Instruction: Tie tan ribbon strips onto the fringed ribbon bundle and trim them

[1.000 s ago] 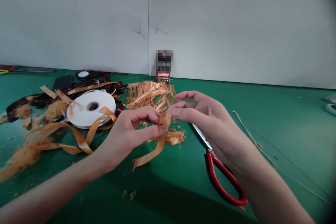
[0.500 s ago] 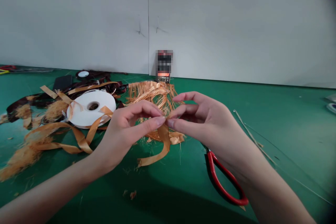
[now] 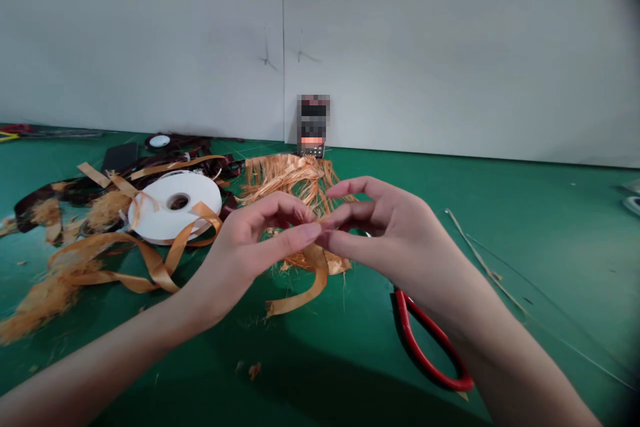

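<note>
A short strip of golden-orange ribbon [image 3: 316, 275] hangs from my fingertips above the green table, its free end curling down to the left. My left hand [image 3: 265, 240] pinches its top between thumb and forefinger. Touching those fingertips, my right hand [image 3: 385, 223] is closed in a pinch on the same ribbon top; its forefinger is lifted and bent. My fingers hide the pinched part. Behind them lies a pile of frayed orange ribbon pieces [image 3: 280, 177]. Red-handled scissors [image 3: 430, 343] rest beneath my right wrist, mostly hidden.
A white spool [image 3: 155, 213] trails loose orange ribbon [image 3: 155, 267] at the left, beside frayed fibre clumps [image 3: 45, 300] and dark ribbon [image 3: 70, 193]. A phone [image 3: 313, 127] leans on the white wall [image 3: 450, 47]. A thin pale strip [image 3: 485, 263] lies right. More scissors [image 3: 55, 132] lie far left.
The pinched fingertips and the hanging ribbon have shifted slightly to the right. My left thumb now covers more of the right thumb's tip. Everything on the table looks the same.
</note>
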`<move>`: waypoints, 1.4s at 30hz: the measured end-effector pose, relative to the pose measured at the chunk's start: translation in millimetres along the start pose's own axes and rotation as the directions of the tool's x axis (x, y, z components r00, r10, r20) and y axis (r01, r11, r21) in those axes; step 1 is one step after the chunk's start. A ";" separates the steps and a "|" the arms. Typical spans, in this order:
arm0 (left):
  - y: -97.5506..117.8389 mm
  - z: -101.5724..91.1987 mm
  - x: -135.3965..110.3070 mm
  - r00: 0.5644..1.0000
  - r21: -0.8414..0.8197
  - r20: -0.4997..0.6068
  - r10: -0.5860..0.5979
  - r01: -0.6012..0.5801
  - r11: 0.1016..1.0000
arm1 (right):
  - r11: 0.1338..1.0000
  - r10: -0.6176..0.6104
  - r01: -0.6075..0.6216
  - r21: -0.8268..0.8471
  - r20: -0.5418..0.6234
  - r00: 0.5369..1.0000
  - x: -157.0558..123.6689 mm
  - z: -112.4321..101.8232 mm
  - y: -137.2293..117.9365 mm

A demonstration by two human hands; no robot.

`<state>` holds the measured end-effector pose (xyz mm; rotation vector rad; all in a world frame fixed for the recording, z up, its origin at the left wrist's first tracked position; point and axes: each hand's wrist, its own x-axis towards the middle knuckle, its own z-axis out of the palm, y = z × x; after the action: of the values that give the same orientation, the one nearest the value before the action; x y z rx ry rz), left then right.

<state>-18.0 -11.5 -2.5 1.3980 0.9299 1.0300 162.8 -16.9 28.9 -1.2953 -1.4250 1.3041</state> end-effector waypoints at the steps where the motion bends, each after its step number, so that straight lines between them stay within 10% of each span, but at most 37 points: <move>1: 0.0 0.0 0.5 1.000 0.015 0.006 0.002 -0.002 1.000 | 1.000 0.005 -0.005 -0.010 -0.003 1.000 0.0 0.2 -0.3; 22: -4.2 -1.1 7.6 0.935 -0.397 0.273 -0.228 0.326 0.858 | 0.994 0.031 -0.052 0.100 0.200 0.979 1.8 -7.0 -3.2; 36: 2.0 0.2 5.9 0.967 -0.202 0.074 -0.245 0.255 0.946 | 0.997 0.034 -0.043 0.066 0.135 0.990 3.0 -7.5 -0.6; 42: -2.0 -0.8 4.8 0.948 -0.342 0.178 -0.263 0.310 0.887 | 0.994 0.038 -0.057 0.097 0.192 0.981 0.6 -7.7 -3.9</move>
<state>-17.2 -6.6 -4.1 0.9665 0.7749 0.8267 169.5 -14.8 33.9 -1.1689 -1.4433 1.5474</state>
